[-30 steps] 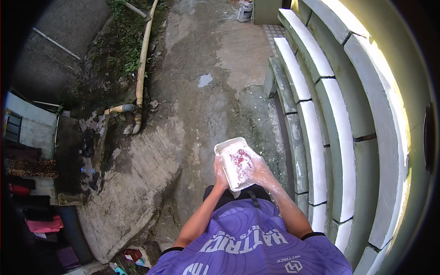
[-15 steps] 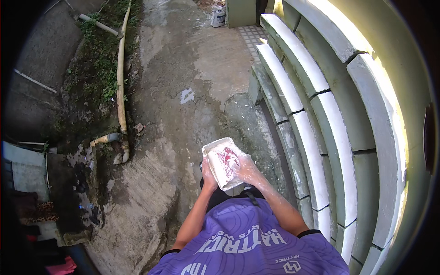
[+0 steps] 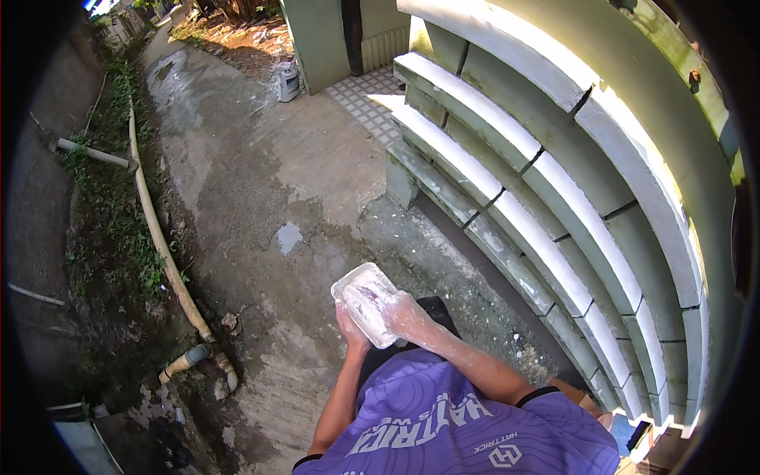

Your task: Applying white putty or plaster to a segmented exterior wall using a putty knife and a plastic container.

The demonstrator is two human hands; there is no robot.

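A white rectangular tray [image 3: 356, 279], coated with white stuff around a reddish patch, is in front of my purple shirt [image 3: 412, 412]. My left hand [image 3: 348, 321] is wrapped around the tray's left side. My right hand [image 3: 402, 317], whitened up to the forearm, reaches over the right side with curled fingers inside the tray; what they grip there is too indistinct to name.
Curved white-and-green stepped ledges [image 3: 514, 222] line the right, beside a tiled patch [image 3: 364, 103]. A sack [image 3: 286, 83] stands on the concrete path [image 3: 237, 182] ahead. A long pipe [image 3: 154, 229], pipe elbow [image 3: 182, 362] and weeds run along the left.
My view has tilted up and turned, showing more of the path and entrance. The tray sits lower in the picture, and my right fingers cover more of its reddish patch.
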